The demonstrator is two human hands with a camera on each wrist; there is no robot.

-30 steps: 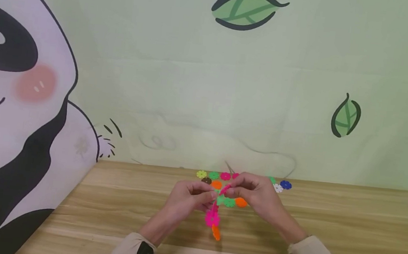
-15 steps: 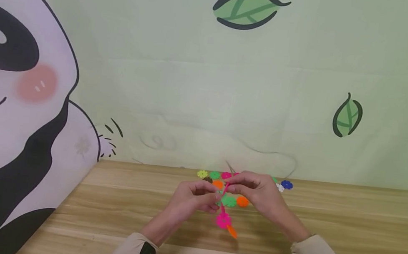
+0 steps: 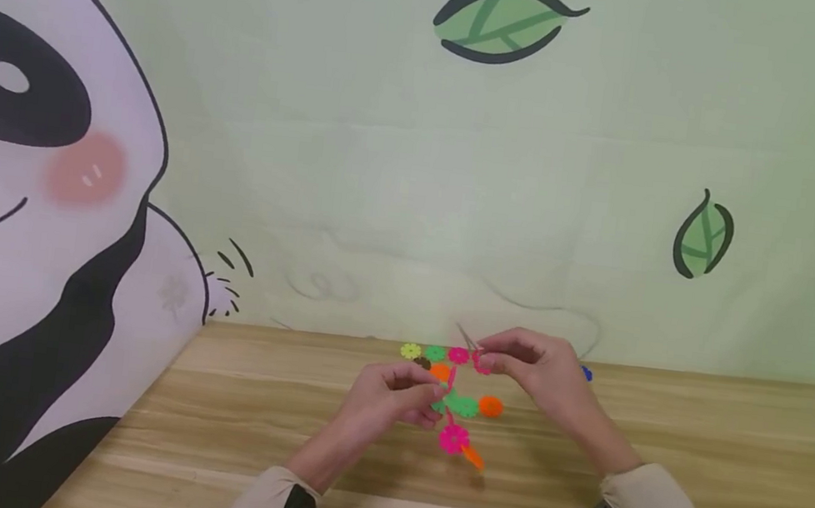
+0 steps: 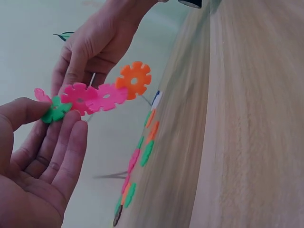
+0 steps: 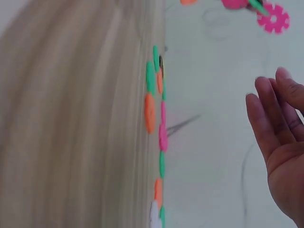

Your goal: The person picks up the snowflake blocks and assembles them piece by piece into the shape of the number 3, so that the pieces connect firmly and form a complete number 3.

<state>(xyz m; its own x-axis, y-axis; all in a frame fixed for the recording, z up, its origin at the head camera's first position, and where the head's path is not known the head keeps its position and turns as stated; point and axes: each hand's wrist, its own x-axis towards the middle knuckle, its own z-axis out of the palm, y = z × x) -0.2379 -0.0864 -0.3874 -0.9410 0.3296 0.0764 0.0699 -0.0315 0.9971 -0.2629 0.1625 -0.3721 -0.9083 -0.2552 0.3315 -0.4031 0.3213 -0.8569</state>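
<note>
My left hand [image 3: 391, 395] pinches a green snowflake disc [image 4: 56, 110] between thumb and fingers. Joined to that disc are a pink snowflake disc [image 4: 42, 95] at one side and two more pink discs ending in an orange disc [image 4: 134, 80]. In the head view this chain hangs below the left hand, with its pink disc [image 3: 454, 439] and orange end over the table. To the upper right, my right hand [image 3: 545, 374] is apart from the chain. Its fingers are loosely bent with nothing between them in the right wrist view.
Several loose discs lie flat along the back of the wooden table [image 3: 282, 424], among them a yellow disc [image 3: 410, 351], an orange disc [image 3: 490, 406] and a blue disc [image 3: 586, 374]. Behind the table stands a pale green backdrop [image 3: 358, 156] with a printed panda.
My right hand has come off the upright pink disc and moved up and right. The pink disc stays on the chain in my left hand, whose lower end has swung right.
</note>
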